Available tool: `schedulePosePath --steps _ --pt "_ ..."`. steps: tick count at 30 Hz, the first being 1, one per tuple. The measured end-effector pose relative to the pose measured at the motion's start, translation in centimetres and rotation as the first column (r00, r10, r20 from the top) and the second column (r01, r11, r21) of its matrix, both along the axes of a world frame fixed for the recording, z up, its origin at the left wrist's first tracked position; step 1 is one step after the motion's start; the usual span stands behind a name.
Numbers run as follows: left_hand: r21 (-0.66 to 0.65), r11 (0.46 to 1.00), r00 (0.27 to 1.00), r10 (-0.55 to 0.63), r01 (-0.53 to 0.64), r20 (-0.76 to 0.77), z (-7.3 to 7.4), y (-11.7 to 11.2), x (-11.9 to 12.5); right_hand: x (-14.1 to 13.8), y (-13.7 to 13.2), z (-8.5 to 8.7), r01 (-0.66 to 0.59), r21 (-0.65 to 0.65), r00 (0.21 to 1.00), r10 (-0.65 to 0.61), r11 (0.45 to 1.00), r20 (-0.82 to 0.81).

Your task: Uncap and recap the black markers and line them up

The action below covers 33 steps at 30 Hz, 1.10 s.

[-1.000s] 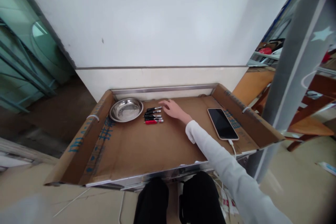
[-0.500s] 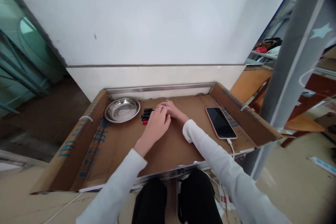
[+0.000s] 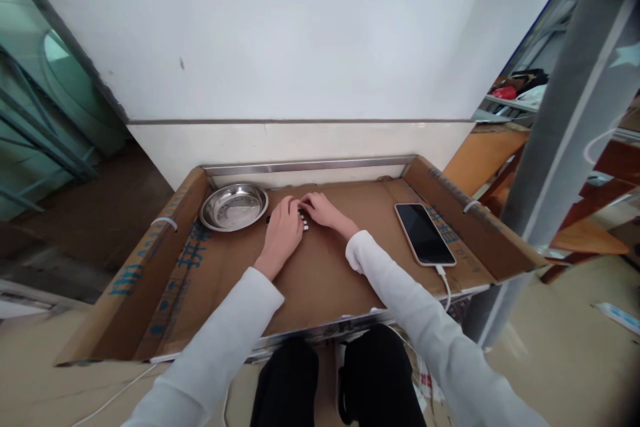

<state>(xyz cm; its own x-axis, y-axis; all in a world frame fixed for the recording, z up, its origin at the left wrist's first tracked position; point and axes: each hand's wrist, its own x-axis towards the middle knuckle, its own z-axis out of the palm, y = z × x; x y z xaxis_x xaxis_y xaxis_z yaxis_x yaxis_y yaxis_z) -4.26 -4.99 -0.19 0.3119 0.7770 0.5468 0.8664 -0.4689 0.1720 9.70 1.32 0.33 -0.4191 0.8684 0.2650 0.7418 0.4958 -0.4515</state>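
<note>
My left hand lies palm down over a small row of pens on the cardboard-lined table, hiding nearly all of them; only their silver tips show between my hands. Its fingers curl over the pens. My right hand rests at the right end of the row, fingers bent and touching the tips. Whether either hand grips a pen is hidden. A round steel dish stands just left of my left hand.
A phone lies screen up at the right, plugged into a white cable. Raised cardboard flaps border both sides of the table. A white wall stands behind, and a grey post rises at the right.
My left hand came into view, reached forward and settled over the pens. My right hand stayed at the right end of the row.
</note>
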Motion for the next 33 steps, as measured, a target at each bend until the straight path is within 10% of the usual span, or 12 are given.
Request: schedulePosePath --steps 14,22,28,33 --pt "-0.109 0.991 0.995 -0.088 0.083 -0.042 -0.4 -0.9 -1.6 5.9 -1.9 -0.5 0.313 -0.126 0.824 -0.335 0.941 -0.456" --pt "-0.144 0.984 0.921 -0.041 0.105 0.387 1.6 1.0 1.5 6.7 -1.7 -0.9 0.165 -0.376 0.473 -0.408 0.912 -0.781" --pt "-0.305 0.904 0.652 0.039 0.300 0.757 1.3 4.6 5.2 6.6 -2.0 -0.3 0.054 -0.526 0.362 -0.507 0.849 -0.782" --pt "-0.171 0.937 0.653 -0.073 0.303 0.754 1.1 4.4 4.6 7.2 -2.4 0.5 -0.159 -0.556 0.322 -0.489 0.816 -0.810"
